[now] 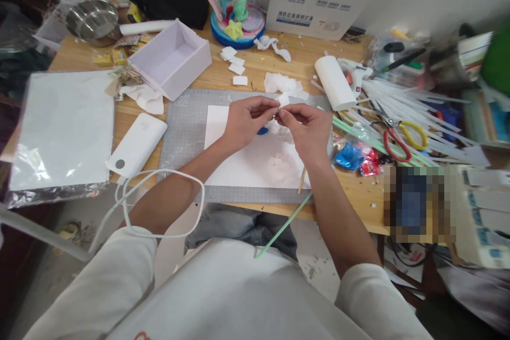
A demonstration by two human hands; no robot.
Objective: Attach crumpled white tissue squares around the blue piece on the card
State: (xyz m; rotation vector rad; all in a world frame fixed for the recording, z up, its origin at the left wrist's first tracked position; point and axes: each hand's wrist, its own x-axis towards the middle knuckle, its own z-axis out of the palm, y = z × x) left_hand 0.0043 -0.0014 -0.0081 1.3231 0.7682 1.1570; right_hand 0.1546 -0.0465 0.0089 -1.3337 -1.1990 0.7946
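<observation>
My left hand (246, 121) and my right hand (307, 128) meet over a white sheet of paper (239, 170). Both pinch a small white piece (283, 99) between thumb and fingertips; it looks soft, but its kind is hard to make out. Under the fingers lie white fluffy bits (279, 130) and a small blue thing (262, 130), partly hidden by my left hand. Nearer to me on the paper is a pale, whitish clump (281, 167). A thin wooden stick (302, 180) lies beside my right wrist. The paper rests on a grey cutting mat (179, 133).
A looped white cable (203, 196) runs from a power bank (137, 143) across my left forearm. To the right are scissors (398, 141), translucent sticks (410, 101) and a white roll (335, 82). A lilac box (191, 64) and a decorated blue base (223, 40) stand behind.
</observation>
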